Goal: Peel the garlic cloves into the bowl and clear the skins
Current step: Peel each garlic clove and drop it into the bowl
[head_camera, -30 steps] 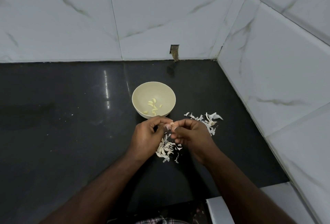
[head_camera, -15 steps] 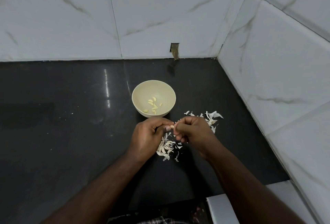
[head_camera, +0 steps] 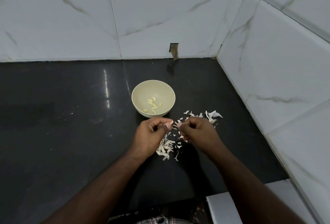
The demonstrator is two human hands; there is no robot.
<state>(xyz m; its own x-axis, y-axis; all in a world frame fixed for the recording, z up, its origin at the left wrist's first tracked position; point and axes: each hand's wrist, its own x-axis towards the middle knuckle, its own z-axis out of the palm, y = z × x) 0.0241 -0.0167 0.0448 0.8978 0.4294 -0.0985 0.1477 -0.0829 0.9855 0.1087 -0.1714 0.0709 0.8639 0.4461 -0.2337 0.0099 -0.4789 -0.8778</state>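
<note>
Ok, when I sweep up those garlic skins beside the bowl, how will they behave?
The garlic skins look thin and curled, so probably very light and floppy. They lie scattered in loose flakes on the glossy countertop, so they would likely slide, scatter or cling rather than gather neatly.

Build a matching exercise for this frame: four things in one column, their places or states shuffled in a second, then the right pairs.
1. round cream bowl
2. peeled pale yellow garlic cloves
3. papery white garlic skins
4. small garlic clove

A. pinched in the left hand
B. inside the bowl
C. loose on the black countertop
D. standing beyond both hands

Pairs: 1-D, 2-B, 3-C, 4-A
</note>
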